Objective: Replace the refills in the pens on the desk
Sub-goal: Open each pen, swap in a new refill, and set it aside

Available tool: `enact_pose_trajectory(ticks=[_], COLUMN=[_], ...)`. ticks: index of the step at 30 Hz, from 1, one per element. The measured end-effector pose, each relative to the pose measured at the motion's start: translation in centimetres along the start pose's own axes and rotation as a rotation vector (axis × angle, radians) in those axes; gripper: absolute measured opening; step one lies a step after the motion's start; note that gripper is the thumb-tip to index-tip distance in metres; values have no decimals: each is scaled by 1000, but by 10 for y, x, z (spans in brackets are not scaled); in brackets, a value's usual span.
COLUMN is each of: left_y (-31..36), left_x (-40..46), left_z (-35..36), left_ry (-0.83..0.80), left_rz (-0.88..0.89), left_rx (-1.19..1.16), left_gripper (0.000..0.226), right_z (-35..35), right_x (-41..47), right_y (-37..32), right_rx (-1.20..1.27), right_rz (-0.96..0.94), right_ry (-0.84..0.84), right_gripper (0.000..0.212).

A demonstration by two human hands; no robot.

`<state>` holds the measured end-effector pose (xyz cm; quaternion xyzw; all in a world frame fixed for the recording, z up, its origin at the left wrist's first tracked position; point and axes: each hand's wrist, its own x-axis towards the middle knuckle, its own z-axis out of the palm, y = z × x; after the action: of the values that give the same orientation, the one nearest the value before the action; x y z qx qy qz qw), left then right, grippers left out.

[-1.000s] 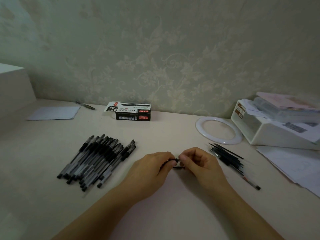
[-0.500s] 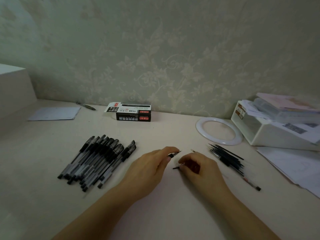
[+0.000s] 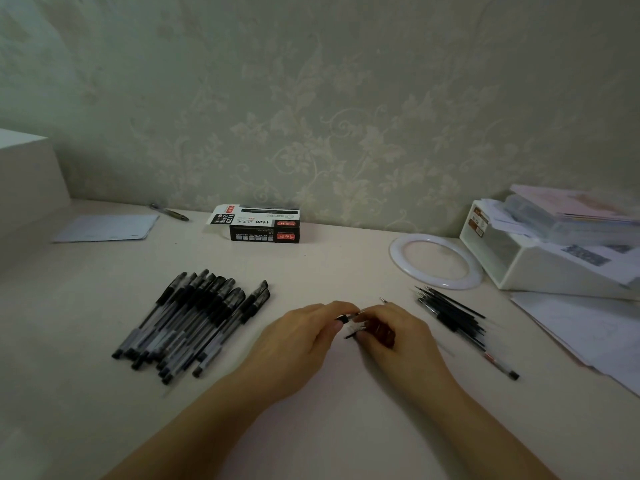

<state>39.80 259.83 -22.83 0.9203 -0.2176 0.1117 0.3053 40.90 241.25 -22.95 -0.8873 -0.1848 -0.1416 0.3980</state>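
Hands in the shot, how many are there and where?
2. Left hand and right hand meet at the desk's middle, between the pen pile and the loose refills; none seem hidden.

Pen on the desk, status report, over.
Left hand and right hand both pinching pen parts mid-desk. Pen pile left, loose refills right. Nothing in the way.

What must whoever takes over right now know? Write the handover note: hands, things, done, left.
Left hand grips a pen part at mid-desk; right hand pinches a thin dark piece against it, apparently a refill.
Pile of capped pens lies to the left, loose refills to the right, with one refill lying apart nearer the front edge; the refill box is by the wall.
Done: cannot tell how many.
Left: finish this pen, then the others.
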Motion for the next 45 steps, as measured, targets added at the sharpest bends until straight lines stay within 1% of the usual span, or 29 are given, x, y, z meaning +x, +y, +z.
enact_pose_trajectory(ticks=[4, 7, 10, 13, 16, 19, 22, 23, 25, 28, 30, 32, 34, 35, 36, 37, 39, 42, 45], left_y=[0, 0, 1, 4, 7, 6, 4, 4, 5, 5, 4, 3, 2, 1, 1, 1, 1, -1, -6], left_x=[1, 1, 0, 0, 0, 0, 0, 0, 0, 1, 1, 1, 1, 1, 1, 1, 1, 2, 2], left_z=[0, -1, -1, -1, -1, -2, -3, -2, -2, -2, -2, -2, -1, -1, -1, -1, -1, -5, -8], left_ry=[13, 18, 49, 43, 31, 36, 31, 26, 23, 29, 32, 43, 54, 59, 64, 69, 83, 134, 227], left_rz=[-6, -5, 8, 14, 26, 39, 30, 30, 35, 38, 39, 36, 27, 22, 17, 12, 1, -18, -50], left_rx=[-16, -33, -48, -82, -94, -67, -42, -38, -39, -42, -35, -37, -43, -46, -47, -43, -28, 1, 33], left_gripper=[33, 33, 33, 36, 36, 35, 36, 36, 36, 36, 36, 35, 34, 34, 33, 33, 31, 29, 25], right_z=[1, 0, -3, -6, -5, -7, -15, -16, -16, -10, -5, -5, -13, -19, -24, -29, -35, -36, -33], right_x=[0, 1, 1, 2, 3, 7, 11, 11, 12, 12, 11, 12, 13, 13, 13, 12, 10, 7, 3], right_y=[2, 0, -5, -10, -10, -4, 4, 6, 8, 4, 3, 4, 6, 9, 11, 13, 16, 22, 26], right_rx=[40, 91, 280, 476, 542, 613, 816, 879, 927, 849, 769, 768, 826, 798, 696, 542, 214, -173, -393], right_rz=[37, 68, 133, 216, 246, 325, 461, 490, 503, 464, 440, 442, 422, 396, 364, 323, 241, 201, 219], right_ry=[10, 56, 101, 23, 11, 133, 312, 342, 331, 200, 143, 204, 318, 378, 432, 475, 510, 457, 345], right_gripper=[25, 22, 8, 14, 16, 17, 22, 23, 21, 11, 11, 19, 27, 29, 29, 29, 25, 19, 17])
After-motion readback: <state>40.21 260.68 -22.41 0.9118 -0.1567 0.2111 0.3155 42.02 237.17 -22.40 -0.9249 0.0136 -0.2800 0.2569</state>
